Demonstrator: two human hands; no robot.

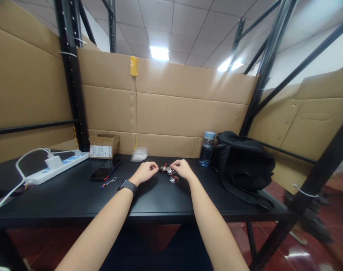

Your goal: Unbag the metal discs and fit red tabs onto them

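Observation:
Both my arms reach forward over a black table (75, 199). My left hand (145, 171), with a dark watch on its wrist, rests on the table with its fingers curled in. My right hand (182, 168) lies beside it, fingers bent down over a cluster of small round metal pieces (171, 174) with red parts. The pieces lie between and just below the two hands. Whether either hand actually grips a piece is too small to tell.
A white power strip (58, 167) with a charger and cable lies at the left. A small cardboard box (104, 145), a dark phone (105, 169), keys (108, 182) and a plastic bag (139, 154) sit behind. A water bottle (207, 148) and black backpack (245, 162) stand right. Cardboard walls surround.

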